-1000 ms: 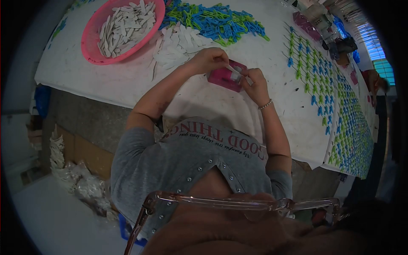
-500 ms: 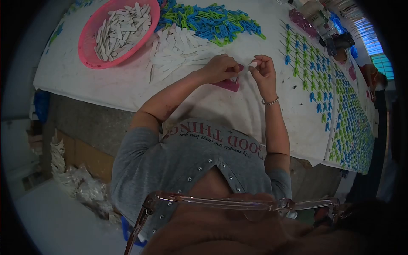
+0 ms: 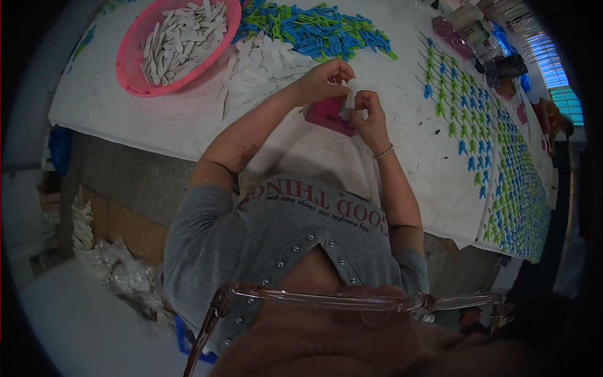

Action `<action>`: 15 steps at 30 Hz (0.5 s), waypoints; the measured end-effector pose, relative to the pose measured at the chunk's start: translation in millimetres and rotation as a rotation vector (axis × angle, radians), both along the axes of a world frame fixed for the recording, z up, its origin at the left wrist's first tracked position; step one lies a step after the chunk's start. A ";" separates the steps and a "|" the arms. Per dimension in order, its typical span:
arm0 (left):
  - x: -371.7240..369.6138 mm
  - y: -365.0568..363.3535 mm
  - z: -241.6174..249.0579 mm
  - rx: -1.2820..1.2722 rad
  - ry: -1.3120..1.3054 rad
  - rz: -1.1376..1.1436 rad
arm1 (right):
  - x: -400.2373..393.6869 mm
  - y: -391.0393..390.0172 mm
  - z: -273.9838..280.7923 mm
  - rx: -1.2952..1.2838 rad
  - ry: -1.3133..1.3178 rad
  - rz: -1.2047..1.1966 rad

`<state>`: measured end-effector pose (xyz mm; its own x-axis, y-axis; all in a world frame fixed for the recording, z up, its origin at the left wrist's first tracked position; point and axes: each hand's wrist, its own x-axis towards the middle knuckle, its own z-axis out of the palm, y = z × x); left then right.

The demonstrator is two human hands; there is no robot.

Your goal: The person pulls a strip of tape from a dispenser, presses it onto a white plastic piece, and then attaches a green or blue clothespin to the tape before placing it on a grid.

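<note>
Thumb and fingers of my left hand [image 3: 328,83] are pinched on the upper part of a small white strip [image 3: 351,95]. My right hand [image 3: 372,119] has its fingers closed at the strip's lower part, close beside the other hand. Just under both hands a pink block-like holder [image 3: 328,115] rests on the white-covered table [image 3: 264,135]; its right end is partly hidden by my right fingers. A loose pile of flat white strips [image 3: 264,69] lies to the left of the hands.
A pink basket [image 3: 129,78] full of white strips stands at the left. Behind the hands is a heap of blue and green clips [image 3: 314,30]. Rows of clips [image 3: 461,107] cover the right side. Bags and a dark object [image 3: 509,65] sit at the back right.
My right hand has moved left to the pink holder and my left hand has shifted slightly up. The white strip, earlier in my right fingers apart from the left hand, is now between both hands.
</note>
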<state>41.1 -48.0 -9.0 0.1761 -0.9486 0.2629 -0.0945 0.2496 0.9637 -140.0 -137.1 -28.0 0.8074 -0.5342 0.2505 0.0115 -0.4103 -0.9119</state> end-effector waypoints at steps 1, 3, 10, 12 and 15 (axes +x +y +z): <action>2.7 0.1 2.1 -0.001 0.001 0.001 | -0.5 1.0 1.6 -0.061 0.012 -0.004; 7.1 1.7 3.7 -0.033 -0.079 -0.044 | -3.4 1.0 7.0 -0.112 0.034 -0.012; 1.6 17.7 -5.8 0.057 -0.319 -0.037 | -22.5 -11.5 10.2 -0.309 0.174 0.013; -2.9 16.5 -10.6 0.052 -0.382 -0.017 | -25.2 -14.5 13.2 -0.335 0.186 0.026; -9.6 13.0 -14.9 -0.034 -0.515 0.033 | -32.0 -20.2 19.2 -0.395 0.197 0.023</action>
